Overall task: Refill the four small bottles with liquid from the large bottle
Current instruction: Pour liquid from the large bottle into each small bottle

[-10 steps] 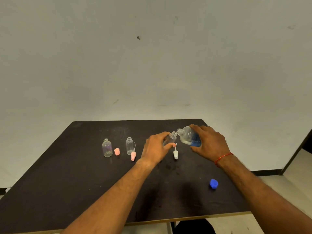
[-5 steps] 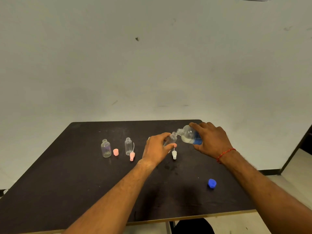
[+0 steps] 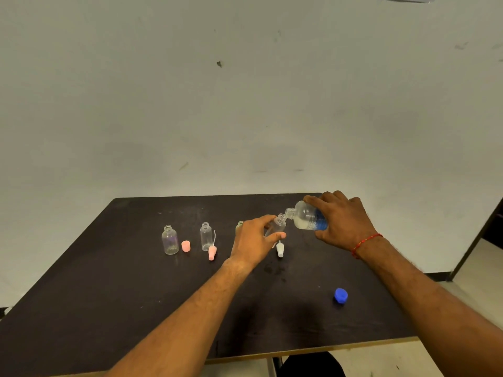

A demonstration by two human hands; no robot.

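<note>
Left hand (image 3: 251, 239), just beside a white plastic dropper cap (image 3: 279, 248), grips a small clear plastic bottle (image 3: 278, 226); right hand (image 3: 344, 221) grips the tilted large clear blue-labelled bottle (image 3: 306, 219), mouth to mouth.

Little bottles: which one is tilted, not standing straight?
The little bottle the left hand holds, leaning toward the big bottle. The other bottles stand upright on the table.

The dark matte tabletop (image 3: 109, 308) bears a small clear plastic bottle (image 3: 170, 240), a pink cap (image 3: 186, 246) beside it, a second clear bottle (image 3: 206, 237), a pink nozzle cap (image 3: 212, 253), a white nozzle cap (image 3: 280, 249) and, well apart, a round blue cap (image 3: 340, 295).
</note>
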